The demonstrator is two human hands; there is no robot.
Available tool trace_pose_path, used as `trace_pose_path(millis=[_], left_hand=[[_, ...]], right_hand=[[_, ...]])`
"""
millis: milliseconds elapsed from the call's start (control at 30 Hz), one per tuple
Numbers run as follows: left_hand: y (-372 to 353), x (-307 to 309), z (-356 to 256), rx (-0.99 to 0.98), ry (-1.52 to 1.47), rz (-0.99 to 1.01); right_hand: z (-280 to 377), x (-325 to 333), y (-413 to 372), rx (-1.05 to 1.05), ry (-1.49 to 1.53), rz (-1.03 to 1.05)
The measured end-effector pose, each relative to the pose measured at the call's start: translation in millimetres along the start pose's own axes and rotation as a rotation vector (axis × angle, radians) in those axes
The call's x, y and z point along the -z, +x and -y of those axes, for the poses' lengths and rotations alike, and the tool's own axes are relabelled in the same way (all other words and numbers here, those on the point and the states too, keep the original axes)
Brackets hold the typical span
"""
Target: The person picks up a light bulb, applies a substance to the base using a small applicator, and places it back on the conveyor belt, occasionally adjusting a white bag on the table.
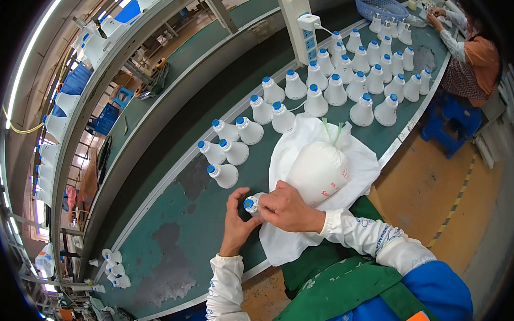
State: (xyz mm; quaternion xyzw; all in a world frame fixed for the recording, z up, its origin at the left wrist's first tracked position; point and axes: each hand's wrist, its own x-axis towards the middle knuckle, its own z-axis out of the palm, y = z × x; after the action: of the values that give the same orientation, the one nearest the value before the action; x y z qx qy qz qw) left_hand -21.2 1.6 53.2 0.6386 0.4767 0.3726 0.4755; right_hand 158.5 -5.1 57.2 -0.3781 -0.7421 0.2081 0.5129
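Note:
A white cone-shaped bulb housing with a blue top (250,204) stands at the near edge of the bench. My left hand (236,224) curls around its side, thumb in front and fingers behind. My right hand (290,207) is closed in a pinch against the top of that housing; whatever its fingertips grip is hidden. Right beside my right hand lies a full white plastic bag (319,172) with red print, its neck knotted. It rests on a white cloth (282,244). Just beyond my left hand stands another blue-topped housing (223,176).
Several rows of similar housings (316,102) cover the far bench (206,241). A power strip (306,40) on a post rises behind them. Far right, a co-worker (471,51) sits near a blue basket (379,6) and blue stool (451,122). White parts (116,268) lie far left.

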Motion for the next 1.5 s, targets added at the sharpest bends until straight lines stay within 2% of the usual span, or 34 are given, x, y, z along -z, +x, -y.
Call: trace_pose_path(millis=[333,433,600,700,833,900,1000,1133,1200,1333,1400,1500], left_hand=[[3.5,1.0,4.6,-0.050,0.079,0.046],[3.9,-2.1,12.8,0.007,-0.077,-0.002],[8.0,2.8,8.5,-0.113,0.098,0.045],[5.8,-3.2,0.8,-0.009,-0.058,0.011],[8.3,2.9,13.8,-0.009,-0.036,0.013],[9.4,5.2,6.2,-0.053,0.083,0.063],[7.7,-4.0,-4.6,-0.050,0.006,-0.006],[8.6,-4.3,10.6,-0.034,-0.017,-0.026],[9.3,0.5,10.2,-0.087,0.133,0.029],[8.1,0.4,3.6,-0.139,0.227,0.046],[5.6,-4.0,3.9,-0.003,0.013,-0.014],[7.3,-1.9,12.0,-0.018,0.002,-0.001]], right_hand=[[-0.1,0.2,0.6,0.003,0.006,-0.012],[1.3,2.1,1.2,0.001,0.019,-0.008],[0.9,2.4,1.3,-0.007,0.022,-0.004],[0.8,1.6,1.3,-0.006,0.017,-0.009],[0.9,3.2,1.3,-0.011,0.011,0.000],[0.2,2.5,1.2,-0.011,0.016,-0.001],[0.6,1.7,1.5,-0.014,0.016,0.001],[0.0,1.7,1.4,-0.017,0.015,-0.001],[1.9,3.1,2.0,-0.021,0.015,0.002],[1.0,0.9,1.5,-0.017,0.008,-0.017],[0.4,0.3,1.2,-0.016,0.005,-0.019],[1.7,1.2,1.9,-0.016,0.008,-0.023]])
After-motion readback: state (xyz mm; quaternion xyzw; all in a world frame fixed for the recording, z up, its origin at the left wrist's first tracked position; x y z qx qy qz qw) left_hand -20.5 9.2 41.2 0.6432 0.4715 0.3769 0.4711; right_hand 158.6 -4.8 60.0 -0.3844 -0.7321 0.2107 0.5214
